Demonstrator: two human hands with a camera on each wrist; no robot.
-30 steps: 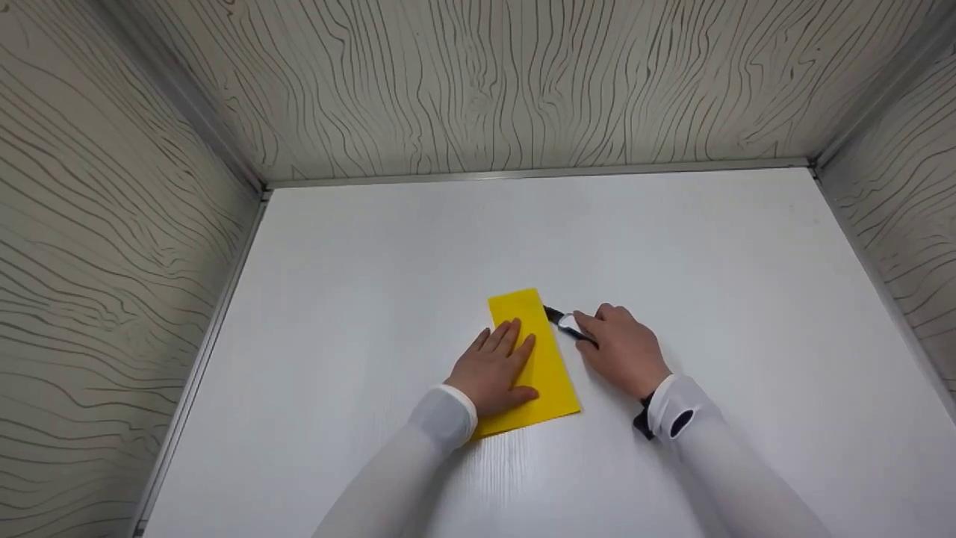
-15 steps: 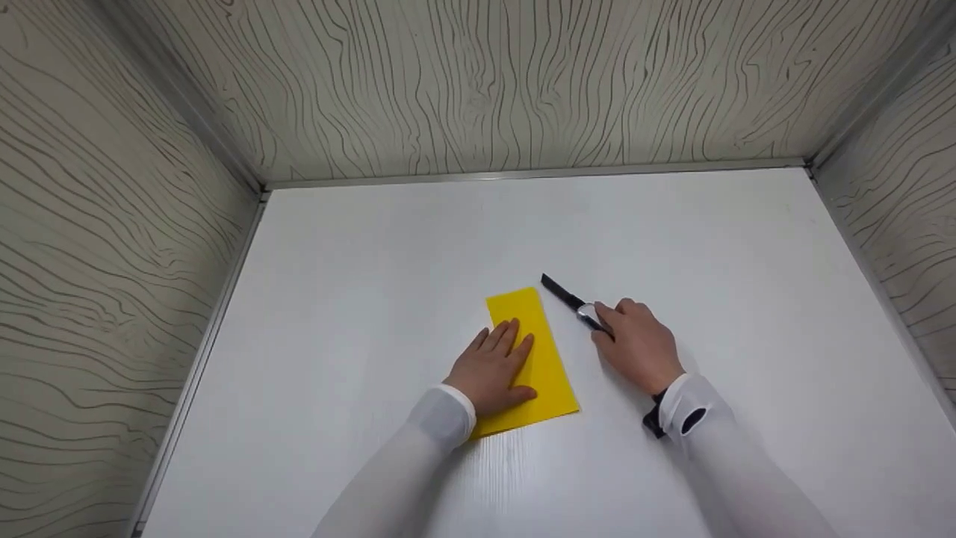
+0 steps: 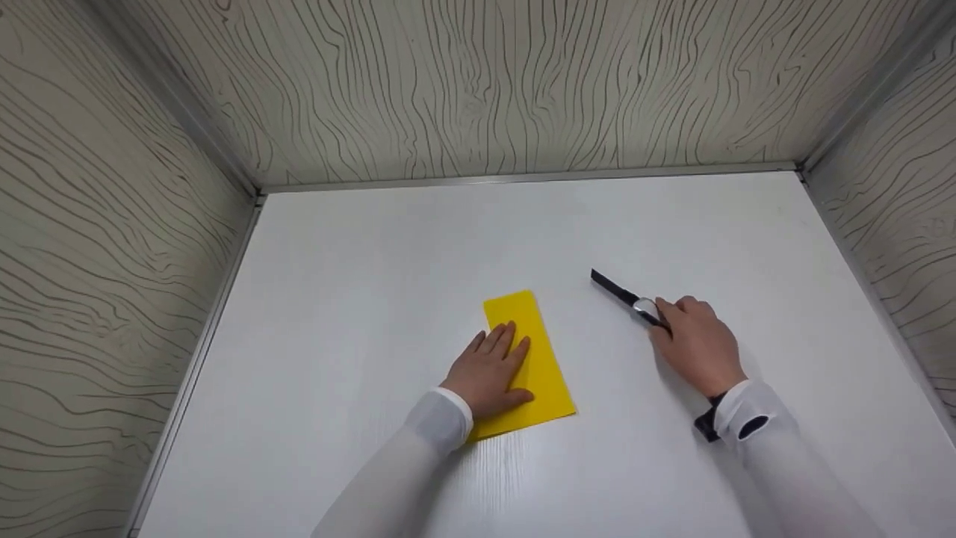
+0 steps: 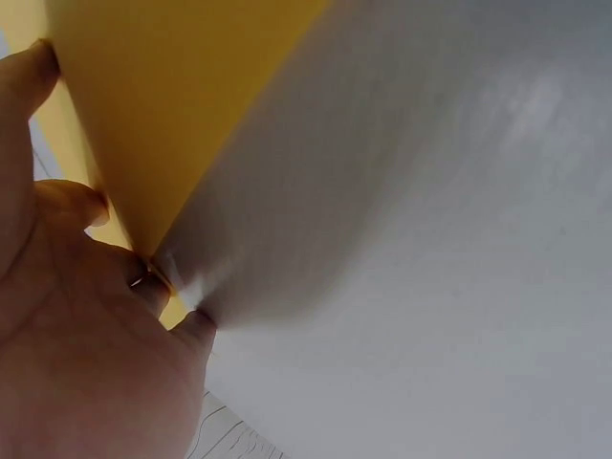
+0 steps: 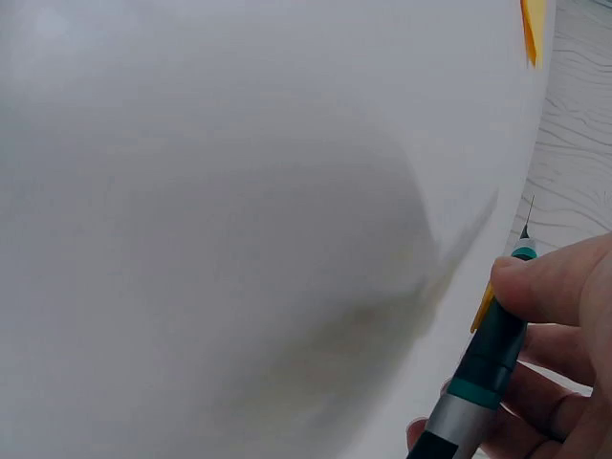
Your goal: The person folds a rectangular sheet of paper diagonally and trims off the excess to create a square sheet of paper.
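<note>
Yellow folded paper [image 3: 541, 366] lies on the white table, its layers showing as a thin gap along the near edge. My left hand [image 3: 485, 377] rests flat on it with spread fingers, covering its left part; in the left wrist view the fingers press on the paper [image 4: 182, 86]. Well to the right of the paper, my right hand [image 3: 698, 344] grips a utility knife [image 3: 644, 308] whose long black blade points up and left, away from the paper. In the right wrist view, thumb and fingers wrap the dark green and silver handle of the knife [image 5: 488, 354].
The white table [image 3: 358, 299] spreads out on all sides of the paper. Cream walls with wood-grain lines [image 3: 478, 90] close it in at the back and both sides, with metal edging [image 3: 523, 178] along the far edge.
My right hand has carried the utility knife away from the paper's right edge, out to the right. My left hand and the paper have stayed in place.
</note>
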